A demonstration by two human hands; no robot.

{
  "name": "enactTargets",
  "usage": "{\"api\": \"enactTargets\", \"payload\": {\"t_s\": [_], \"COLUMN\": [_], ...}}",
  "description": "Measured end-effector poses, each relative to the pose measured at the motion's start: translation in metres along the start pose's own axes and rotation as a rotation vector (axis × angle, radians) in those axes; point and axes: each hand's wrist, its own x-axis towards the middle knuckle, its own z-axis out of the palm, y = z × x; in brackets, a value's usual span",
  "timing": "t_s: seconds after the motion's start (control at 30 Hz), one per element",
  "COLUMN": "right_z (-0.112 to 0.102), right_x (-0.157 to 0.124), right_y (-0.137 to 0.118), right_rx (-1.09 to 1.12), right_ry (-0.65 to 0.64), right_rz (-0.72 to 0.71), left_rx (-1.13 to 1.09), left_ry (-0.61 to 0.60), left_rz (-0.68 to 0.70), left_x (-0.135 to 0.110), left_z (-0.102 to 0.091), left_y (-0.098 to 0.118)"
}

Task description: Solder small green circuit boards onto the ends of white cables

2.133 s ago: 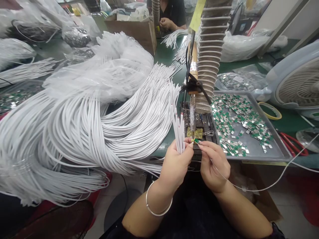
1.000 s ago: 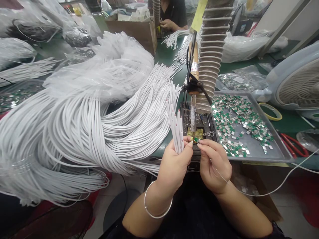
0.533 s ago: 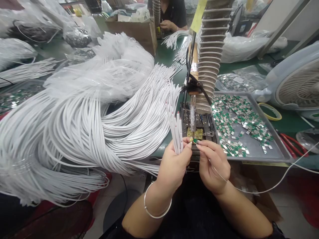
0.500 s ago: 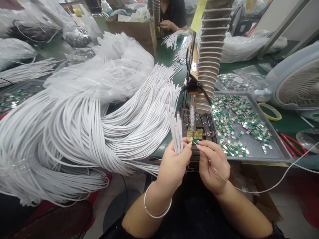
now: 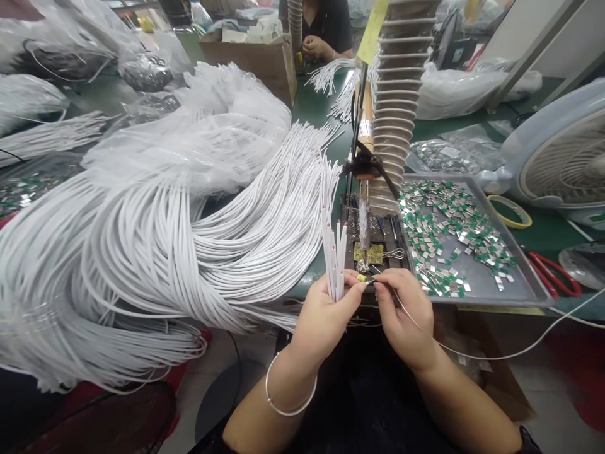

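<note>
My left hand (image 5: pixel 321 318) is closed around a bundle of short white cables (image 5: pixel 334 258) that stand upright from the fist. Its thumb and forefinger pinch close to a tiny dark green piece (image 5: pixel 372 281), which looks like a circuit board. From the other side, the fingertips of my right hand (image 5: pixel 407 312) grip that piece. A thin solder wire (image 5: pixel 496 359) runs through the right hand and trails off right. Just beyond the fingertips, a soldering iron (image 5: pixel 363 217) hangs tip down over a stand with a yellowish pad (image 5: pixel 375 254). Fingers partly hide the joint between cable and board.
A large heap of white cables (image 5: pixel 155 252) fills the left side. To the right lies a metal tray (image 5: pixel 477 293) of small green boards, with red-handled pliers (image 5: pixel 555 274), a tape roll (image 5: pixel 510 212) and a fan (image 5: pixel 562 145). A ribbed hose (image 5: pixel 401 94) hangs behind the iron. Another person (image 5: pixel 326 31) sits opposite.
Both hands have drawn down slightly toward me, away from the iron's tip, with the cables and small board still held. More of the tip now shows above the fingers.
</note>
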Motion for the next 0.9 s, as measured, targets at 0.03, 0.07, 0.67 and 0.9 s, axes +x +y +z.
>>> {"api": "enactTargets", "payload": {"t_s": [0.03,0.07,0.67,0.9], "right_z": [0.0003,0.0007,0.0052,0.0077], "right_x": [-0.0002,-0.0004,-0.0065,-0.0027], "right_y": [0.0006,0.0013,0.0017,0.0034], "right_rx": [0.002,0.003,0.083,0.132], "right_ry": [0.001,0.009,0.134,0.131], "right_rz": [-0.007,-0.020,-0.008,-0.066], "left_rx": [0.013,0.022,0.098,0.188], "left_ry": [-0.005,-0.016,-0.008,0.012], "left_rz": [-0.003,-0.006,0.044,0.102], "left_x": [0.0000,0.0000,0.0033,0.0064], "left_z": [-0.0007,-0.0012,0.0018,0.0031], "left_y": [0.0002,0.0007,0.0082,0.0099]}}
